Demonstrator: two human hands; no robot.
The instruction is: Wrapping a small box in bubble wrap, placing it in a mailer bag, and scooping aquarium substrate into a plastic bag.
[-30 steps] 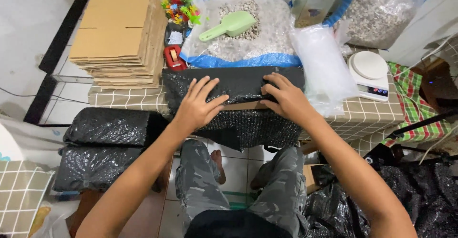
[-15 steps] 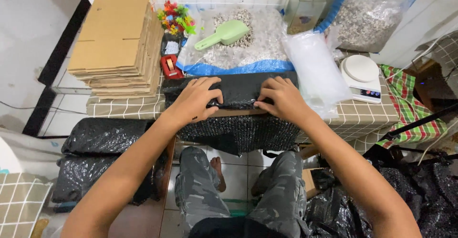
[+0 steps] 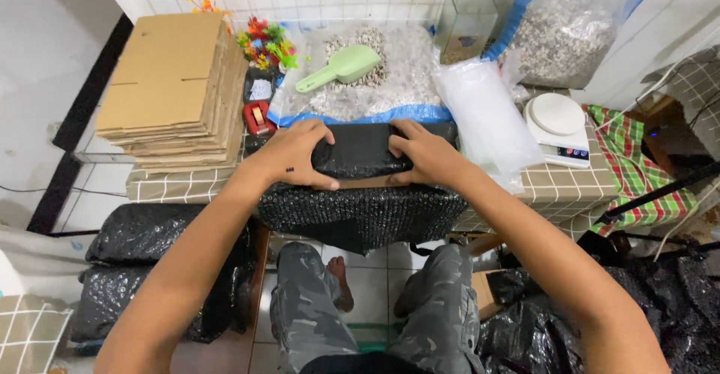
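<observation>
Seated at tiled table (image 3: pixel 555 187). Both hands press on 1 black bubble-wrap bundle (image 3: pixel 360 153) lying at the table's near edge, directly in front of the gravel bag (image 3: pixel 375 89).

Left hand (image 3: pixel 289 157): fingers spread wide over the bundle's left end, thumb along the front, clamping the wrap down. Right hand (image 3: pixel 427 157): curled over the right end, thumb tucked under the fold, gripping the wrap.

A strip of brown cardboard shows under the bundle's front edge; loose black wrap (image 3: pixel 360 216) hangs off the table below it.

Around the bundle: green scoop (image 3: pixel 341 68) behind it on the gravel; red tape dispenser (image 3: pixel 257 117) just left; stack of flat cartons (image 3: pixel 169 93) further left; clear bags (image 3: pixel 484 115) and white scale (image 3: pixel 559 123) to the right.

Risk (judgement): the hanging wrap's weight could drag the fold open if either hand lifts; uneven pressure could let the wrap spring back and skew.
</observation>
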